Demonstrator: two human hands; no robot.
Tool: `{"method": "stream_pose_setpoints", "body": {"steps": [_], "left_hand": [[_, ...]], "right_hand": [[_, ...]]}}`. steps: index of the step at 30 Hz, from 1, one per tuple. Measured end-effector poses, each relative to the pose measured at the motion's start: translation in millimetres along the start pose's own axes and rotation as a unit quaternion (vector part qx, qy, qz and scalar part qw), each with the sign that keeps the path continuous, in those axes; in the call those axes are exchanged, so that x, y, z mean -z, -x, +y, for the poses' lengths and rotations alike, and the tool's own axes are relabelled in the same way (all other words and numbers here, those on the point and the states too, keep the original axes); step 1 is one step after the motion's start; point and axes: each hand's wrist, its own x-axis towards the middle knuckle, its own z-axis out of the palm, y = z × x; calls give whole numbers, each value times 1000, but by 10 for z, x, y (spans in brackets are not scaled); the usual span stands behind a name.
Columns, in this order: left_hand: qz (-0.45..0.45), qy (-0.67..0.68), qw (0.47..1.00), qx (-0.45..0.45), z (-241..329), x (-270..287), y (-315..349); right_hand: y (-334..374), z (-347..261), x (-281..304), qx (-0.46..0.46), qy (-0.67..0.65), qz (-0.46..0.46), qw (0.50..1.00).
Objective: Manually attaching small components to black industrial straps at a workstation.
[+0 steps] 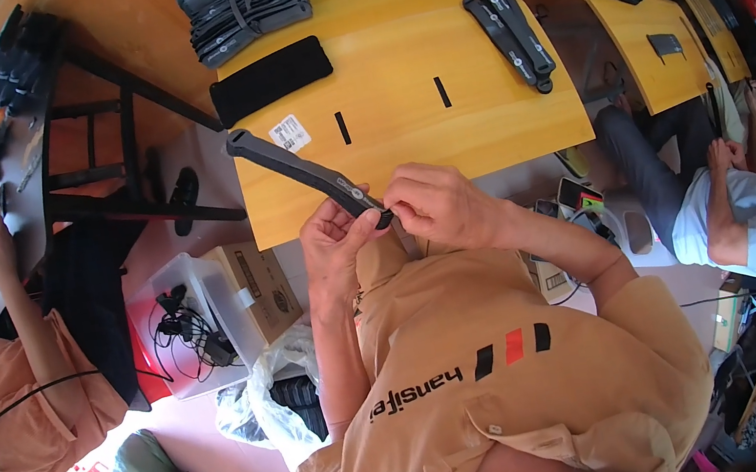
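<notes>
Holding a long dark strap (303, 171), both hands meet in the middle of the frame, just below the near edge of a yellow wooden table (391, 66). The left hand (332, 243) is curled around the strap's near end from below. The right hand (437, 202) pinches that same end with fingertips pressed together. The strap runs up and to the left from the hands and sticks out past the table's left corner.

On the table, near the strap, lie a small white sticker (290, 133) and two little black bars (392, 109). A flat black pad (271, 79) lies in the upper left part of the table. A pile of dark straps (244, 2) sits at the top of the frame. Two more straps (511, 35) lie side by side on the right part of the table.

Down on the floor at the left are a clear bin with black cords (183, 328), a cardboard box (258, 290) just beside it, and a plastic bag (265, 397) lower down. A black chair (112, 150) stands in the upper left.

One person in an orange shirt (16, 382) sits at the left edge. Another person in a light blue shirt (741, 218) sits at the right, beside a second yellow table (653, 34).
</notes>
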Motion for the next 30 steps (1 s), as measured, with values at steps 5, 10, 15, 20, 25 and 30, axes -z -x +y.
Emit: {"method": "stream_pose_setpoints", "body": {"steps": [5,10,15,20,25,30], "left_hand": [[-31,-16,999,17,24,26,23],[-75,13,997,32,28,41,86],[-105,41,993,44,2,22,132],[-51,82,994,58,-32,35,60],[-64,88,993,53,-45,-63,29],[-82,98,990,55,-59,-54,30]], "right_hand": [[-7,-16,38,25,1,-17,1000],[-20,-23,66,41,16,-35,998],[-85,13,127,18,5,-34,999],[-69,-56,211,-50,-131,-50,989],[54,61,91,-94,-210,-35,972],[83,40,76,-90,-183,-24,979]]}}
